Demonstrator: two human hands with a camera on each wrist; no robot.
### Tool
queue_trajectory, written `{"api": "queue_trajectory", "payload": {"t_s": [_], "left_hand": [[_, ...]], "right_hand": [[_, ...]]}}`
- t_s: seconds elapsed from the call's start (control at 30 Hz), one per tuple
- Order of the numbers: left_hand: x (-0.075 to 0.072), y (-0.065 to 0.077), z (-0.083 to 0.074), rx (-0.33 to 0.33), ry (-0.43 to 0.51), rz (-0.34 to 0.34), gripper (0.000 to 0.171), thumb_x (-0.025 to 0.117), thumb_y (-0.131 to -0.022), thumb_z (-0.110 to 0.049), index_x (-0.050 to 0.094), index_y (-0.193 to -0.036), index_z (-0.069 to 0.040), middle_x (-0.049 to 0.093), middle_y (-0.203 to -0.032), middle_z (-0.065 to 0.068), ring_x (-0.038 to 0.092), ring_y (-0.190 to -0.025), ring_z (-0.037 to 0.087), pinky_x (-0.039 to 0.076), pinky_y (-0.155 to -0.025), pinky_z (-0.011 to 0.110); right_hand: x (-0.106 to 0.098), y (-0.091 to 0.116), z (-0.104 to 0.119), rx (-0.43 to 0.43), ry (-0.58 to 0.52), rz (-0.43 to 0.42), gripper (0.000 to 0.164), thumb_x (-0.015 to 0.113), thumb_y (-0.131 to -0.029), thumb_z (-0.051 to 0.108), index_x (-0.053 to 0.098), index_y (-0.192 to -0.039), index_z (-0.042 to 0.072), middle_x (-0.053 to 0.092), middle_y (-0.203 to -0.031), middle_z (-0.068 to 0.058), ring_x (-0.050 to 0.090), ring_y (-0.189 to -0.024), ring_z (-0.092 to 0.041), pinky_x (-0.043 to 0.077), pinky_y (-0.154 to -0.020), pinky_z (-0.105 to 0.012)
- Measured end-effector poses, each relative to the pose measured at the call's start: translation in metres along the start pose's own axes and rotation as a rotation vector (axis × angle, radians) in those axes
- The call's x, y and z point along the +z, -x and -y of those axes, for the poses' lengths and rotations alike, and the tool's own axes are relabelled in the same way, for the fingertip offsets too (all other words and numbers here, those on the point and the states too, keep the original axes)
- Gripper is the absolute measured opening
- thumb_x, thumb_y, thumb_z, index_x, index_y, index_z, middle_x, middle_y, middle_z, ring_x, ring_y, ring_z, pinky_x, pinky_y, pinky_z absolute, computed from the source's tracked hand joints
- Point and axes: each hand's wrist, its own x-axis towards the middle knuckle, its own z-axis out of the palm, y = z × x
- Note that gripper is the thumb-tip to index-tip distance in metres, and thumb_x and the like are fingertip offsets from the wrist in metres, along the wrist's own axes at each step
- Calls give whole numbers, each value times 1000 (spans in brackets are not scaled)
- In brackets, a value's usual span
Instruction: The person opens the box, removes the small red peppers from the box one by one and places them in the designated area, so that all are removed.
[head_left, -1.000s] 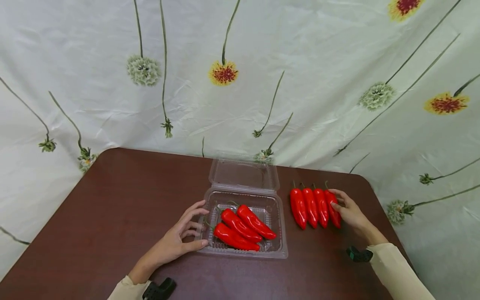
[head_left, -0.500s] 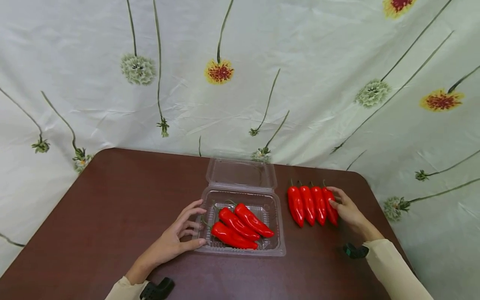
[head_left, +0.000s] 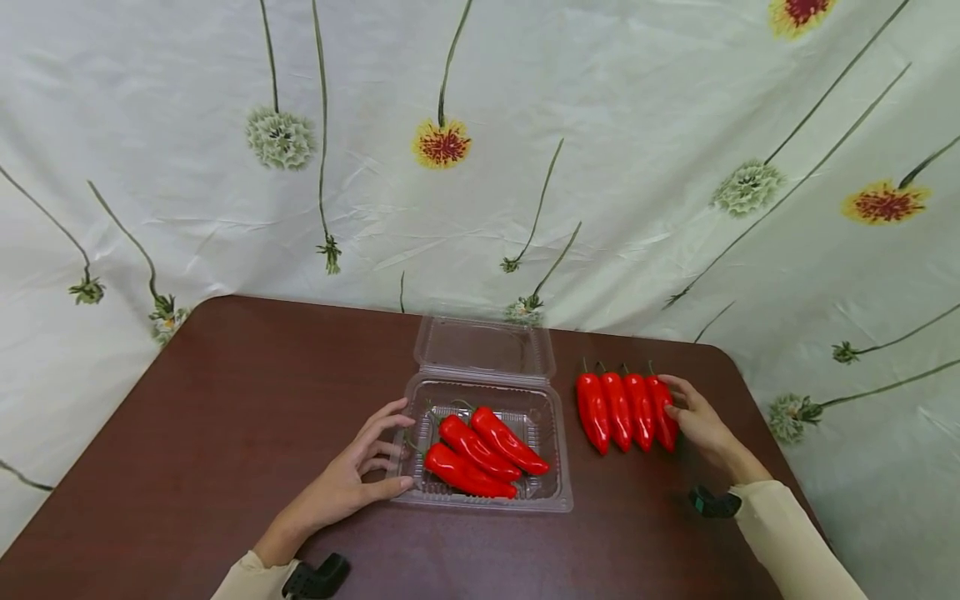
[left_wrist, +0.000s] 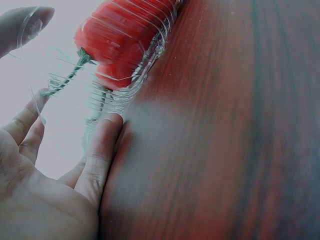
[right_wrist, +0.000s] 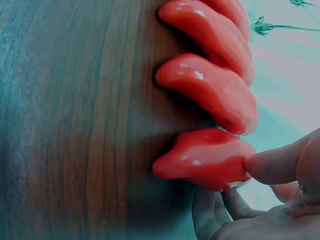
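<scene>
A clear plastic clamshell box (head_left: 564, 467) stands on the table with its lid tipped back, and three red peppers (head_left: 480, 446) lie slanted inside it. At its left wall, my left hand (head_left: 348, 479) touches the rim with spread, relaxed fingers; the thumb is at the near left corner. The left wrist view shows a fingertip (left_wrist: 112, 122) against the ribbed wall. To the right of the box, several red peppers (head_left: 617, 412) lie side by side, stems away from me. My right hand (head_left: 697, 421) pinches the rightmost pepper (right_wrist: 205, 157) between thumb and fingers, near its stem end.
The brown table (head_left: 225, 400) has rounded far corners. A white cloth with printed flowers (head_left: 480, 183) hangs right behind it. The raised lid (head_left: 486, 348) reaches close to the table's far edge.
</scene>
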Motion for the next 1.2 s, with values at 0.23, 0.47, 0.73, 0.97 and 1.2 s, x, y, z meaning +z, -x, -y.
{"api": "queue_trajectory", "payload": {"t_s": [0.23, 0.47, 0.73, 0.97, 1.2], "left_hand": [[0, 0, -1, 1, -1, 2, 69, 74, -91, -6, 36, -149, -4, 13, -165, 7, 60, -110, 27, 53, -90, 27], [1, 0, -1, -8, -13, 0, 69, 74, -91, -8, 36, -148, -4, 12, -165, 7, 60, -109, 28, 53, -90, 27], [1, 0, -1, -18, -14, 1, 69, 74, -91, -8, 36, -149, -5, 12, -165, 6, 59, -110, 27, 53, -90, 27], [1, 0, -1, -16, -14, 2, 69, 74, -91, -8, 36, -149, -5, 12, -165, 7, 59, -110, 26, 53, -90, 27], [1, -1, 0, -9, -18, -1, 69, 74, -90, -7, 36, -148, -5, 12, -165, 8, 60, -109, 24, 53, -90, 27]], "right_hand": [[-1, 0, -4, 16, -6, 3, 56, 39, -102, -2, 21, -155, -1, 24, -153, -36, 32, -138, -51, 33, -109, -65], [-4, 0, -5, 12, 23, -22, 56, 44, -105, 5, 22, -156, 0, 27, -152, -35, 41, -133, -49, 42, -105, -58], [-9, 3, -7, -10, 37, -52, 56, 48, -105, 9, 24, -154, -4, 31, -149, -36, 52, -124, -44, 53, -96, -45], [-11, 4, -4, -22, 78, -99, 54, 49, -104, 6, 28, -152, -5, 34, -147, -37, 56, -117, -42, 51, -94, -44], [-13, 8, 6, -45, 93, -133, 55, 49, -105, 8, 26, -154, -2, 31, -151, -37, 45, -129, -52, 40, -104, -62]]}}
